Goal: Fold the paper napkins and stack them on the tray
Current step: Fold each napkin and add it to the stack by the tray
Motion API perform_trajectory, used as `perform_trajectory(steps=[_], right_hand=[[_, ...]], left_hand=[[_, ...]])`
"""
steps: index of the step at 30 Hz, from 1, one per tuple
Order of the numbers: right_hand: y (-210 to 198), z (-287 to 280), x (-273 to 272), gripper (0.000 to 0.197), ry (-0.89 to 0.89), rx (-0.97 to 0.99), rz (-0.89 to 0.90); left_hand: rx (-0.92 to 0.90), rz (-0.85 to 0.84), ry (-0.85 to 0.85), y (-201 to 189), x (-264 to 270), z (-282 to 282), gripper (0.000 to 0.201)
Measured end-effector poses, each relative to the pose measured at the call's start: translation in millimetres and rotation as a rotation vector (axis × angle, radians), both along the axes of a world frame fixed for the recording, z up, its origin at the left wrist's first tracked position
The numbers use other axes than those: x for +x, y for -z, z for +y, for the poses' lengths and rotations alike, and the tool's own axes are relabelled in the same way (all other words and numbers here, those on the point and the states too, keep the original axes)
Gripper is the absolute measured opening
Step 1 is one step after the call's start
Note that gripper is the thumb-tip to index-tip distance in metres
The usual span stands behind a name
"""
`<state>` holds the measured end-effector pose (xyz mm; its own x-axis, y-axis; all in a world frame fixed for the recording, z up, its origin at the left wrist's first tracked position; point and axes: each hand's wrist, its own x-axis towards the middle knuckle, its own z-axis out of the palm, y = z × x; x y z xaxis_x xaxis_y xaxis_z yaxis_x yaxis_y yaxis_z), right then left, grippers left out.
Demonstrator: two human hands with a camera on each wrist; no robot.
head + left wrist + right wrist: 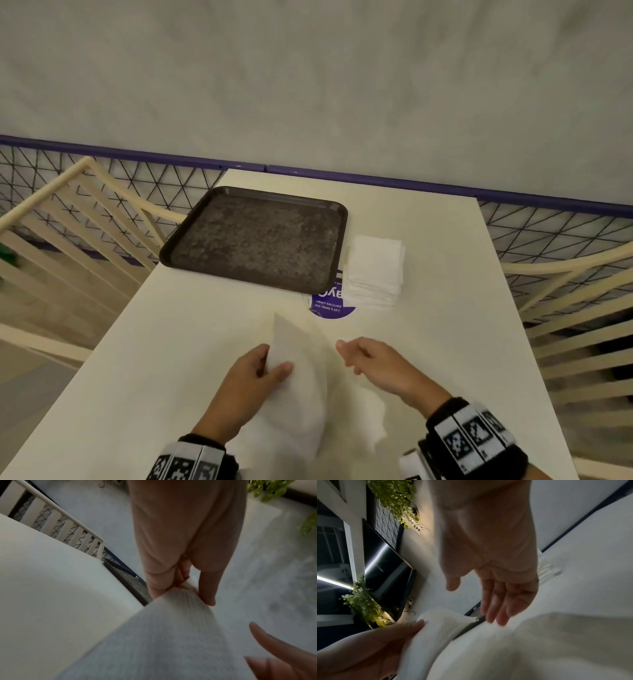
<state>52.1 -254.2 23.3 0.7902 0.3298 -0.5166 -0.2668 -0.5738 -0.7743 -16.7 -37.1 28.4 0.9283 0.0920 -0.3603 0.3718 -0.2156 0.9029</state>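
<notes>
Near table edge, left hand (251,373) pinching napkin (301,383)

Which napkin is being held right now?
The loose napkin pinched in the left hand, nearest the person; the others sit untouched in a stack beside the tray.

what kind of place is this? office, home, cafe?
Probably an office pantry or canteen. A purple sticker on the white table mentions keeping pantries clean; a dark serving tray and a stack of paper napkins sit beside it, with slatted chairs around.
</notes>
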Motion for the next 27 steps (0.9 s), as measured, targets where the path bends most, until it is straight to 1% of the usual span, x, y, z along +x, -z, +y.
perform_trajectory(steps=[2, 4, 7, 11, 13, 15, 18, 23, 25, 27], right_hand=[[-3.6, 2.8, -11.7, 0.041, -0.140, 0.087, 0.113], [-6.3, 4.2, -19.5, 0.032, -0.185, 0.185, 0.146], [-8.1, 3.5, -24.7, 0.024, -0.095, 0.332, 0.102], [-16.7, -2.6, -31.0, 0.012, 0.027, 0.466, 0.043], [-19.3, -8.0, -33.9, 0.014, 0.065, 0.513, 0.023], [-21.5, -14.0, -37.0, 0.019, 0.088, 0.552, 0.017], [-24.3, -22.1, -42.1, 0.024, 0.115, 0.603, 0.028], [-28.8, -28.7, -46.3, 0.024, 0.107, 0.590, -0.007], [-32.4, -29.9, -47.1, 0.030, 0.102, 0.599, 0.009], [-35.5, -32.2, -47.6, 0.031, 0.132, 0.655, 0.052]], left_hand=[[-0.104, -0.041, -0.018, -10.7, -2.1, -6.6, 0.013], [-0.176, -0.073, -0.033, -19.1, -4.6, -12.1, 0.014], [-0.195, -0.093, -0.014, -23.2, -9.0, -16.2, 0.017], [-0.119, -0.087, 0.101, -27.0, -15.0, -18.5, 0.024], [-0.075, -0.083, 0.155, -29.4, -16.2, -18.6, 0.027], [-0.085, -0.104, 0.190, -31.4, -17.4, -19.0, 0.026], [-0.111, -0.169, 0.178, -35.0, -19.7, -23.7, 0.019], [-0.125, -0.221, 0.194, -43.2, -24.8, -34.3, 0.028], [-0.132, -0.220, 0.170, -43.7, -26.1, -34.8, 0.028], [-0.098, -0.224, 0.155, -42.3, -26.4, -33.1, 0.027]])
